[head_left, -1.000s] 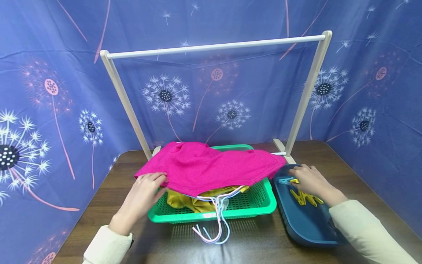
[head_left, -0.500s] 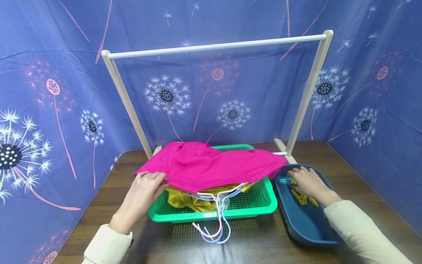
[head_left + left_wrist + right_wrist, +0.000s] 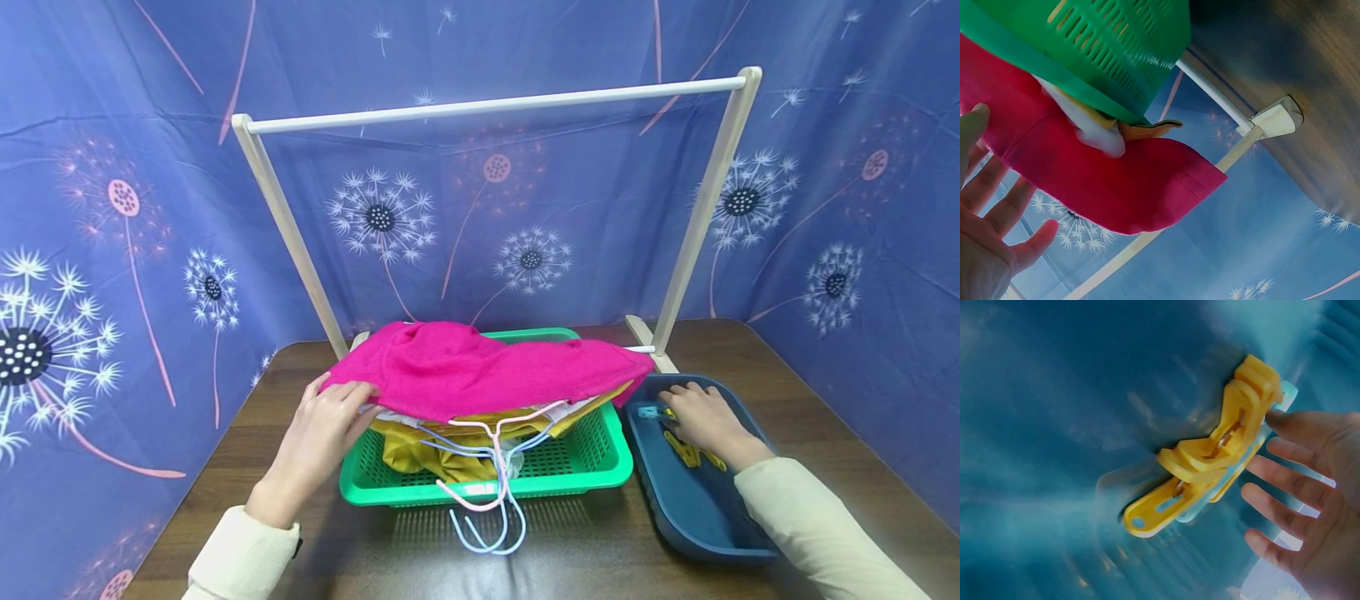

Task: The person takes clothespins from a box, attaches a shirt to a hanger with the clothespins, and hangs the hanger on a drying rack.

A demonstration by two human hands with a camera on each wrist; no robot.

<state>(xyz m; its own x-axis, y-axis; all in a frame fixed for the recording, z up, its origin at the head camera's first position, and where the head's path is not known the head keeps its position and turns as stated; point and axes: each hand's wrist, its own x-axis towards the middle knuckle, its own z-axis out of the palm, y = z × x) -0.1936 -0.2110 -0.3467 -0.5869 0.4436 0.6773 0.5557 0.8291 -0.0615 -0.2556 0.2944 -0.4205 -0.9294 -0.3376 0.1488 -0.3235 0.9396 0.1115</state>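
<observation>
- The yellow clips [image 3: 1241, 403] lie in the blue tray [image 3: 701, 508], on the person's right side; the right hand [image 3: 701, 419] is much nearer to them than the left.
- Around these clips the right hand has its fingers extended and spread, not closed; its thumb tip is at the end of one yellow clip (whether it really touches, one cannot tell).
- The light blue clip [image 3: 649, 412] lies partly beneath the yellow ones. In the right wrist view, its long axis runs slantwise, with one end close to the thumb.
- The left hand [image 3: 318, 429] pinches the left edge of the pink cloth [image 3: 480, 367], thumb on one face, fingers behind.
- This cloth lies over the green basket [image 3: 570, 487], its length going left to right, roughly along the white bar [image 3: 495, 106]; its right corner comes near the tray.
</observation>
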